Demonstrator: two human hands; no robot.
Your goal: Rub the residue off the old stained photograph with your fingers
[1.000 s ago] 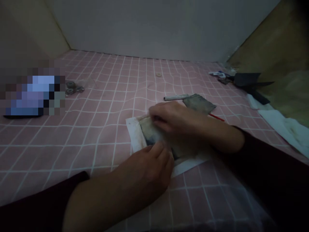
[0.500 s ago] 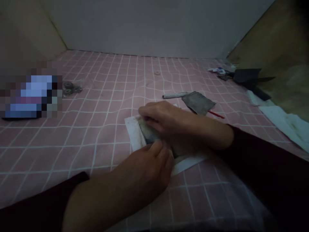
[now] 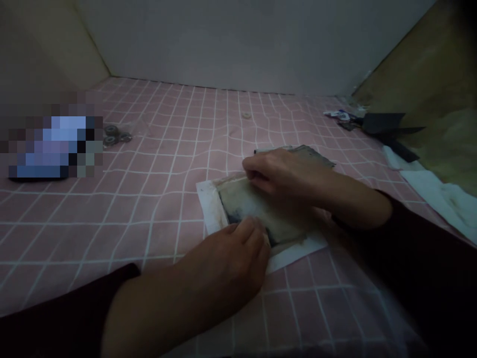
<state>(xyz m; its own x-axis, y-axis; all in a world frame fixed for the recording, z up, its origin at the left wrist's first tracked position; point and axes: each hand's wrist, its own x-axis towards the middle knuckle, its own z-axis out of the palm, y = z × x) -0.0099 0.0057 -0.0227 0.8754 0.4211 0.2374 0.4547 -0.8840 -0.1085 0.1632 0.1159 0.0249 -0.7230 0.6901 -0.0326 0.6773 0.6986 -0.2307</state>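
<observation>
A white-bordered paper sheet [image 3: 298, 252] lies on the table, its middle pale and smudged grey-beige with a dark patch near my left fingers. My left hand [image 3: 240, 256] rests over the sheet's near left part, fingers bent and pressed together; what they grip, if anything, is hidden. Over the far right part of the sheet is my right hand [image 3: 281, 171], fingers curled and closed, with their contents out of sight. Just beyond my right hand, a crumpled grey piece [image 3: 315, 155] and a whitish tube-like stick [image 3: 272, 148] lie partly covered.
A pink checked cloth [image 3: 167, 169] covers the table. At left are a pixelated lit screen [image 3: 55, 144] and several small round parts [image 3: 114, 134] in clear plastic. Dark sheets [image 3: 383, 122], a small tube [image 3: 337, 115] and white paper [image 3: 439, 199] lie at right. A small pale ring [image 3: 246, 115] sits farther back.
My right hand has moved right, from the sheet's far left corner, uncovering more of its middle and covering part of the grey piece. My left hand has stayed in nearly the same place.
</observation>
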